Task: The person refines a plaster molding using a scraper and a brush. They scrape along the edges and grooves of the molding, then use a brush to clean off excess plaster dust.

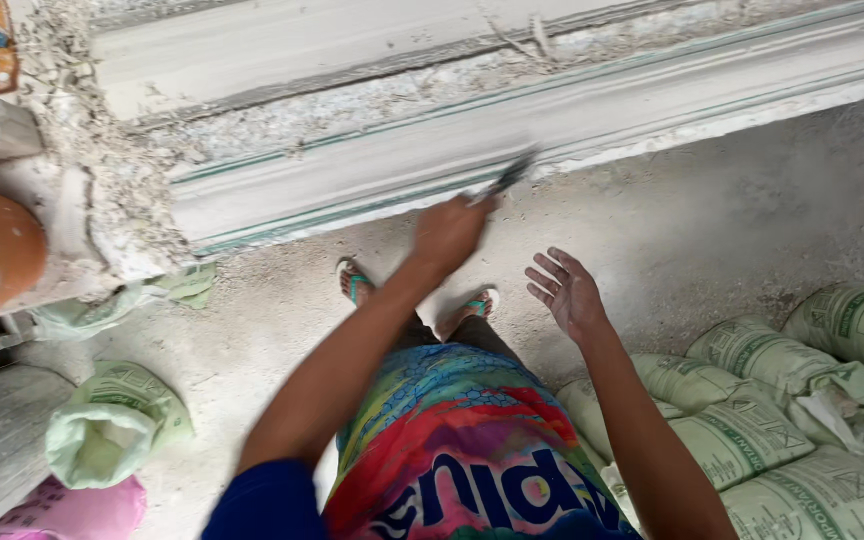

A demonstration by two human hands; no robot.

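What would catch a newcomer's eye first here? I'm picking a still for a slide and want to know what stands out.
Most striking is the long white moulded plaster strip running across the top, with the left hand holding a thin dark tool against its lower edge. The right hand hovers open and empty beside it. Next come the bright rainbow shorts at bottom centre and the pale green sacks piled at lower right.
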